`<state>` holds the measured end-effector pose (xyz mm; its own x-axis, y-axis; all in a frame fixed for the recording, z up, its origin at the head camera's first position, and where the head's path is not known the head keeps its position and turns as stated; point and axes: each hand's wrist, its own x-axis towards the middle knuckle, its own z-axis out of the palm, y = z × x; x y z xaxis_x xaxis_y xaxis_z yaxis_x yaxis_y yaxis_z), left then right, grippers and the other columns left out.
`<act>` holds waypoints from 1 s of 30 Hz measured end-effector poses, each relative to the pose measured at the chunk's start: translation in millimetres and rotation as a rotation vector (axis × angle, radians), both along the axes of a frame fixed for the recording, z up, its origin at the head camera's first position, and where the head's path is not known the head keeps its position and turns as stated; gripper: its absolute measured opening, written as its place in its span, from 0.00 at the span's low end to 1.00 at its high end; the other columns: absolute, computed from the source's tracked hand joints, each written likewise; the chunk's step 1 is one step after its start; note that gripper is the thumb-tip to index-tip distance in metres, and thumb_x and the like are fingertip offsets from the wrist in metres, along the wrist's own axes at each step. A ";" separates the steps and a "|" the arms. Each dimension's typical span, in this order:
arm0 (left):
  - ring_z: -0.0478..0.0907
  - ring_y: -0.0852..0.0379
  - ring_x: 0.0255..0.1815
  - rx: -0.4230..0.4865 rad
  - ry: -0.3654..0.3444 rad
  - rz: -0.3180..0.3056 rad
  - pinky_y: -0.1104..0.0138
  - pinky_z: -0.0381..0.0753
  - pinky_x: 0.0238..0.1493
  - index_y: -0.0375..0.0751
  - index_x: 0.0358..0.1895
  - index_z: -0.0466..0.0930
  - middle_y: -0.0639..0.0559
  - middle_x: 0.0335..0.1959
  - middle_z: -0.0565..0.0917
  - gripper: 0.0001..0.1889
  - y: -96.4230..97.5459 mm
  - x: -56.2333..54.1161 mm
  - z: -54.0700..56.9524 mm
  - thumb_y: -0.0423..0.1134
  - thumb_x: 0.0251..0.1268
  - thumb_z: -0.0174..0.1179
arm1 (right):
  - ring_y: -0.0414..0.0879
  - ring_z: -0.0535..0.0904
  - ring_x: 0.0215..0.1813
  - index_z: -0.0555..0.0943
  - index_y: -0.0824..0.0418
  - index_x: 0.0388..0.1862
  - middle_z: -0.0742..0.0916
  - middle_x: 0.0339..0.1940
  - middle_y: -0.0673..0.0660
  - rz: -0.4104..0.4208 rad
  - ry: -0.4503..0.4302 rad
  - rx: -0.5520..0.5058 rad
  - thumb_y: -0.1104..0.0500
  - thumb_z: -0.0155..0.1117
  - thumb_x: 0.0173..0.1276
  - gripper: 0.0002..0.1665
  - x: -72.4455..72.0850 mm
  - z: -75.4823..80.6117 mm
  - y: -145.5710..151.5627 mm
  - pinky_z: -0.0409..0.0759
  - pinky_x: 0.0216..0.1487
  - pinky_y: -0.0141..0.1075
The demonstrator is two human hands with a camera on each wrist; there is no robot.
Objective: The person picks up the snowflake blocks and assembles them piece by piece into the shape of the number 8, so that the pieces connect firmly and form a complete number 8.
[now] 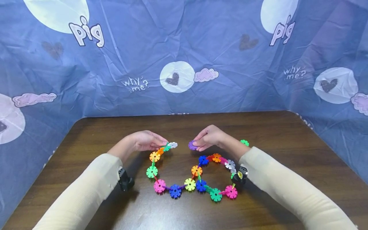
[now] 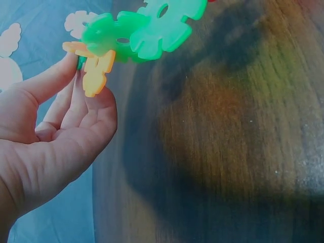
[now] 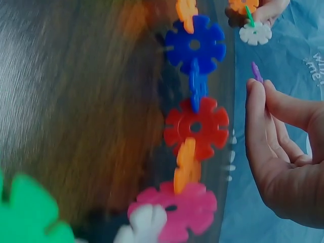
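Note:
My left hand (image 1: 148, 140) pinches the raised end of a chain of notched plastic snowflake discs, at a teal disc (image 1: 166, 147) just before the white disc (image 1: 172, 145) at its tip. Orange discs (image 2: 96, 73) hang beside those fingertips in the left wrist view. Across a small gap, my right hand (image 1: 211, 137) pinches a single purple disc (image 1: 192, 145) between thumb and fingers, seen edge-on in the right wrist view. From the left hand the chain curves down through a pink disc (image 1: 159, 186) and a yellow disc (image 1: 189, 184) to a closed-looking loop under the right forearm.
A loose-looking green disc (image 1: 244, 142) shows behind the right forearm. The loop's blue disc (image 1: 203, 160) and pink disc (image 1: 231, 192) lie near the right wrist camera (image 1: 240, 174). All this is over a brown wooden table (image 1: 95, 143), with a blue printed cloth (image 1: 230, 99) behind.

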<state>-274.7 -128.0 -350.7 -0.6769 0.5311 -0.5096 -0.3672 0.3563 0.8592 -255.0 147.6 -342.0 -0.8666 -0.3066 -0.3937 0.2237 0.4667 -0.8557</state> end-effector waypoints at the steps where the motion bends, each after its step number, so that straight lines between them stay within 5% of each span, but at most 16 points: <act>1: 0.79 0.67 0.31 0.001 0.000 0.000 0.74 0.78 0.41 0.31 0.52 0.77 0.63 0.26 0.85 0.12 0.2 0.4 0.0 0.32 0.70 0.53 | 0.42 0.85 0.25 0.81 0.78 0.46 0.88 0.25 0.57 -0.004 -0.003 -0.012 0.67 0.66 0.62 0.16 0.4 -0.1 -1.7 0.85 0.43 0.42; 16: 0.80 0.67 0.32 0.002 0.008 0.003 0.73 0.78 0.42 0.40 0.44 0.82 0.63 0.27 0.85 0.08 -0.7 4.6 2.6 0.32 0.70 0.53 | 0.40 0.84 0.23 0.81 0.76 0.47 0.87 0.23 0.55 -0.017 -0.045 -0.033 0.67 0.67 0.61 0.16 4.1 5.5 -28.1 0.82 0.48 0.45; 30: 0.78 0.67 0.30 0.013 0.057 -0.010 0.73 0.77 0.40 0.27 0.54 0.77 0.64 0.25 0.85 0.14 5.4 10.0 1.7 0.31 0.71 0.52 | 0.39 0.81 0.21 0.81 0.77 0.47 0.86 0.20 0.53 -0.048 -0.065 -0.079 0.69 0.66 0.61 0.16 4.0 2.7 -36.3 0.86 0.39 0.36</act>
